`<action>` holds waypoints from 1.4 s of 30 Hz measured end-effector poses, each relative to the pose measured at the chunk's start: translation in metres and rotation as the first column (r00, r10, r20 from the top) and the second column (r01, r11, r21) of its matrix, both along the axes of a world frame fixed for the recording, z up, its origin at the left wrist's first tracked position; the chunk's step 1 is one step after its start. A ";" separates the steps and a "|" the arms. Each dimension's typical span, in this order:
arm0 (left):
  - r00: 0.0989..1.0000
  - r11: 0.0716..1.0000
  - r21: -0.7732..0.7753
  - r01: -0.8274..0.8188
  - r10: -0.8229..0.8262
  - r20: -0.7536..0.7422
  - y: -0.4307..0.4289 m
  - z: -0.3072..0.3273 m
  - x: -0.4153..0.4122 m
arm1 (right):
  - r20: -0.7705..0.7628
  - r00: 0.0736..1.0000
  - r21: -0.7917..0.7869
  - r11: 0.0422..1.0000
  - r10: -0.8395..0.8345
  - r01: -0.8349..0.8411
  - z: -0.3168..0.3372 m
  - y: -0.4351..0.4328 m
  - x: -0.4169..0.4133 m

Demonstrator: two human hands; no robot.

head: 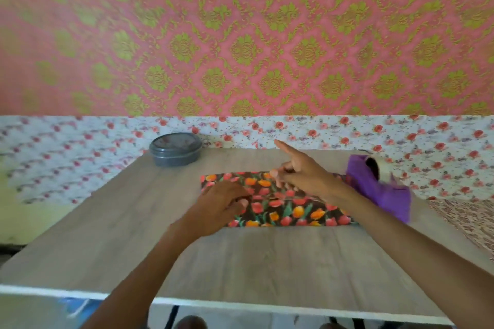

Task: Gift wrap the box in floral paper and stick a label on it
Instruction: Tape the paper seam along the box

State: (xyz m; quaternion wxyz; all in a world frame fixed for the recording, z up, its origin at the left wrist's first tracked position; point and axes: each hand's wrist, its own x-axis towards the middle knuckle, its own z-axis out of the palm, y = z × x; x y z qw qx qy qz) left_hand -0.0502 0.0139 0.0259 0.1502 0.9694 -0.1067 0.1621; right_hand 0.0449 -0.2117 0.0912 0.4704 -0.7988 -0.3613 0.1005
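Note:
The box wrapped in dark floral paper (288,208), printed with red and orange tulips, lies flat in the middle of the wooden table (240,256). My left hand (222,203) rests on its left part, fingertips pressing down on the paper near a fold line. Over the box's far edge hovers my right hand (302,173), index finger pointing out and away. Its thumb and other fingers are curled together. The frame is blurred, and I see nothing between them.
A purple tape dispenser (379,184) with a roll of tape stands just right of the box, close to my right wrist. A grey round lidded container (175,149) sits at the table's far left corner. Floral cloth and a pink patterned wall lie behind.

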 end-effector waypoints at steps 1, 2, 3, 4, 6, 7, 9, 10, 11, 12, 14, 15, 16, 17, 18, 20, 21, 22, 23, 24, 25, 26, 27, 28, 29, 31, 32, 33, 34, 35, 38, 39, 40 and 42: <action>1.000 0.998 0.061 -0.015 0.015 -0.001 0.007 -0.003 -0.004 | -0.056 0.998 -0.012 1.000 0.006 -0.006 -0.001 0.012 0.003; 0.999 0.995 0.089 -0.034 0.033 0.007 0.011 -0.005 -0.007 | -0.105 0.994 -0.030 0.999 0.012 -0.015 -0.002 0.023 0.005; 0.999 0.995 0.088 -0.040 0.038 0.028 0.014 -0.008 -0.008 | -0.140 0.990 -0.062 0.998 0.010 -0.018 -0.003 0.030 0.009; 0.998 0.997 0.065 -0.038 0.035 0.049 0.015 -0.009 -0.010 | -0.169 0.986 -0.104 0.994 0.005 -0.022 -0.005 0.037 0.012; 0.996 0.998 -0.051 -0.034 0.038 0.075 0.016 -0.010 -0.012 | -0.217 0.976 -0.182 0.983 -0.018 -0.022 -0.010 0.049 0.019; 0.996 0.992 -0.123 -0.039 0.048 0.075 0.017 -0.011 -0.012 | -0.236 0.971 -0.210 0.978 -0.034 -0.017 -0.013 0.052 0.021; 0.994 0.957 -0.275 -0.091 0.105 0.039 0.020 -0.013 -0.012 | -0.261 0.964 -0.241 0.970 -0.056 -0.009 -0.018 0.058 0.024; 0.992 0.941 -0.319 -0.115 0.128 0.020 0.021 -0.016 -0.011 | -0.269 0.961 -0.251 0.968 -0.061 -0.008 -0.020 0.061 0.026; 0.990 0.933 -0.338 -0.125 0.142 0.025 0.023 -0.018 -0.011 | -0.275 0.959 -0.258 0.966 -0.062 -0.011 -0.022 0.063 0.027; 0.987 0.934 -0.333 -0.131 0.154 0.044 0.024 -0.018 -0.011 | -0.279 0.959 -0.262 0.965 -0.059 -0.017 -0.022 0.065 0.029; 0.980 0.936 -0.323 -0.142 0.179 0.089 0.026 -0.017 -0.012 | -0.266 0.963 -0.291 0.956 -0.049 -0.032 -0.022 0.068 0.030; 0.976 0.935 -0.326 -0.141 0.186 0.111 0.027 -0.018 -0.012 | -0.259 0.965 -0.312 0.949 -0.044 -0.041 -0.020 0.070 0.029; 0.973 0.934 -0.330 -0.139 0.190 0.127 0.029 -0.019 -0.012 | -0.260 0.965 -0.329 0.943 -0.040 -0.050 -0.018 0.071 0.028; 0.970 0.933 -0.331 -0.139 0.195 0.143 0.030 -0.020 -0.012 | -0.266 0.963 -0.342 0.938 -0.037 -0.058 -0.017 0.073 0.026; 0.968 0.934 -0.329 -0.142 0.201 0.153 0.031 -0.021 -0.012 | -0.271 0.962 -0.351 0.934 -0.034 -0.066 -0.016 0.074 0.025; 0.964 0.931 -0.332 -0.152 0.213 0.158 0.032 -0.023 -0.012 | -0.271 0.962 -0.367 0.927 -0.027 -0.077 -0.016 0.077 0.023; 0.964 0.929 -0.335 -0.157 0.218 0.155 0.032 -0.023 -0.012 | -0.265 0.964 -0.375 0.924 -0.029 -0.076 -0.017 0.079 0.023; 0.963 0.928 -0.338 -0.159 0.221 0.153 0.033 -0.023 -0.012 | -0.261 0.965 -0.377 0.923 -0.031 -0.072 -0.017 0.080 0.022; 0.963 0.926 -0.342 -0.158 0.222 0.154 0.033 -0.023 -0.012 | -0.260 0.965 -0.377 0.924 -0.037 -0.066 -0.017 0.082 0.021; 0.962 0.923 -0.350 -0.159 0.224 0.153 0.033 -0.022 -0.013 | -0.262 0.964 -0.376 0.924 -0.039 -0.065 -0.017 0.084 0.020; 0.962 0.921 -0.356 -0.159 0.226 0.153 0.033 -0.022 -0.013 | -0.261 0.965 -0.383 0.921 -0.039 -0.066 -0.017 0.086 0.019; 0.962 0.920 -0.358 -0.161 0.227 0.152 0.033 -0.022 -0.013 | -0.259 0.965 -0.391 0.918 -0.036 -0.070 -0.017 0.089 0.018; 0.961 0.919 -0.359 -0.163 0.230 0.153 0.033 -0.022 -0.013 | -0.251 0.967 -0.404 0.912 -0.037 -0.070 -0.018 0.091 0.018; 0.960 0.919 -0.357 -0.167 0.234 0.154 0.032 -0.021 -0.014 | -0.240 0.970 -0.418 0.906 -0.038 -0.068 -0.019 0.094 0.017; 0.959 0.920 -0.353 -0.172 0.238 0.152 0.032 -0.021 -0.014 | -0.231 0.972 -0.432 0.900 -0.042 -0.064 -0.018 0.096 0.016; 0.959 0.921 -0.343 -0.184 0.244 0.142 0.031 -0.021 -0.014 | -0.206 0.977 -0.451 0.891 -0.054 -0.045 -0.017 0.098 0.015; 0.961 0.923 -0.337 -0.186 0.243 0.135 0.031 -0.021 -0.013 | -0.187 0.980 -0.461 0.887 -0.060 -0.034 -0.015 0.098 0.014; 0.962 0.924 -0.332 -0.189 0.242 0.128 0.031 -0.020 -0.013 | -0.174 0.983 -0.474 0.880 -0.059 -0.031 -0.013 0.099 0.012; 0.963 0.925 -0.328 -0.192 0.242 0.120 0.032 -0.020 -0.013 | -0.167 0.984 -0.491 0.871 -0.059 -0.031 -0.012 0.100 0.012; 0.963 0.925 -0.325 -0.196 0.244 0.114 0.032 -0.020 -0.013 | -0.160 0.985 -0.519 0.854 -0.062 -0.031 -0.011 0.103 0.012; 0.963 0.927 -0.316 -0.203 0.248 0.110 0.032 -0.020 -0.013 | -0.095 0.991 -0.642 0.767 -0.091 0.009 -0.014 0.114 0.016; 0.963 0.929 -0.311 -0.203 0.247 0.111 0.031 -0.019 -0.013 | -0.062 0.993 -0.683 0.730 -0.100 0.031 -0.013 0.118 0.016; 0.963 0.931 -0.304 -0.203 0.246 0.110 0.030 -0.017 -0.013 | -0.026 0.994 -0.726 0.686 -0.104 0.053 -0.013 0.121 0.018; 0.964 0.937 -0.278 -0.210 0.246 0.104 0.030 -0.014 -0.014 | 0.026 0.995 -0.801 0.593 -0.093 0.076 -0.008 0.124 0.018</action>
